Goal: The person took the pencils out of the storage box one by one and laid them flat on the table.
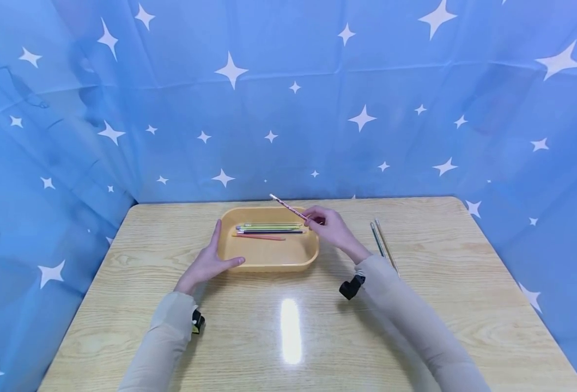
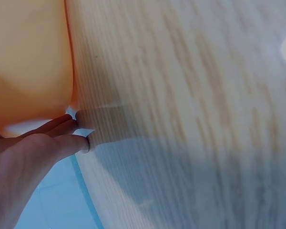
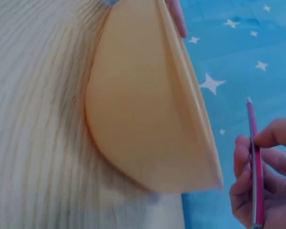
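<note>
A pale orange plastic tray (image 1: 268, 267) sits near the table's far edge, with several pencils (image 1: 268, 232) lying crosswise inside. My left hand (image 1: 207, 263) rests against the tray's left end, fingers fairly straight along the outer side and thumb at the near rim. In the left wrist view, the fingers of that hand (image 2: 43, 143) lie beside the tray wall (image 2: 33, 57). Over the tray's right end, my right hand (image 1: 333, 227) pinches a pink-red patterned pencil (image 1: 288, 206), tilted with its far end up to the left. The right wrist view shows the pencil (image 3: 255, 167) between thumb and fingers.
Two more pencils, one dark green (image 1: 377, 238) and one gold-brown (image 1: 386, 244), lie on the wooden table (image 1: 249, 326) right of the tray, partly behind the right sleeve. A blue curtain with white stars (image 1: 288, 109) hangs behind the table and at its sides.
</note>
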### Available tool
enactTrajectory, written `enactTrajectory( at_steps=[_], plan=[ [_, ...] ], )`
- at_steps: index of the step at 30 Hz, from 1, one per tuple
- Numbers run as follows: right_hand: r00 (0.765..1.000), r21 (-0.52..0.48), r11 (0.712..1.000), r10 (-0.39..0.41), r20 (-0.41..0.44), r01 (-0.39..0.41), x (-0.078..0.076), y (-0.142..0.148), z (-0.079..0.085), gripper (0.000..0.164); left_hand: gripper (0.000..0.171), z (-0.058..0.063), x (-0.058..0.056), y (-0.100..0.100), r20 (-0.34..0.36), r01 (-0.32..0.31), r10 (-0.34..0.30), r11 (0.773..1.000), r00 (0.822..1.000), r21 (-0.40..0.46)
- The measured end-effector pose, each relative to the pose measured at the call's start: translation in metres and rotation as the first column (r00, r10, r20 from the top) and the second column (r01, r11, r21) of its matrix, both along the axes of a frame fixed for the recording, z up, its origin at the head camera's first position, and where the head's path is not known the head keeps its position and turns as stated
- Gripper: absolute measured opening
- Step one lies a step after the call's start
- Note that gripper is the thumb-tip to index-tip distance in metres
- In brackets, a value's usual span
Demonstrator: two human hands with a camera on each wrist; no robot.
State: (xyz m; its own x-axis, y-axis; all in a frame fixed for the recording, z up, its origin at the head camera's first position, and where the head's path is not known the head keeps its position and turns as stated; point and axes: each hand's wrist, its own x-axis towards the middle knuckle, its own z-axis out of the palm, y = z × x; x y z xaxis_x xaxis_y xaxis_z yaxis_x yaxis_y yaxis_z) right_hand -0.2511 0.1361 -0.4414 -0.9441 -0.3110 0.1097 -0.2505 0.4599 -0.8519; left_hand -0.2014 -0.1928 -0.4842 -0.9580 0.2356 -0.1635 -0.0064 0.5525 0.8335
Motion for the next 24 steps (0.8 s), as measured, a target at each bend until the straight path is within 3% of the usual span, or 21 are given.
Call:
enactTrajectory(
  at_steps=[13,18,24],
  plan=[
    [0.991,-0.013,0.991,-0.131,-0.017,0.130,0.009,0.053,-0.018,0.017,0.123,0.001,0.000,-0.001,-0.009,0.010,-0.010,1.000,1.000,-0.008],
    [0.975,0.036,0.976,-0.215,-0.049,0.216,0.013,0.078,-0.026,0.020,0.124,0.000,0.000,-0.001,-0.009,0.013,-0.013,1.000,1.000,-0.002],
    [0.955,0.082,0.952,-0.297,0.005,0.295,0.017,0.106,-0.032,0.025,0.124,-0.001,-0.001,-0.002,-0.014,0.009,-0.009,1.000,1.000,0.013]
  ],
)
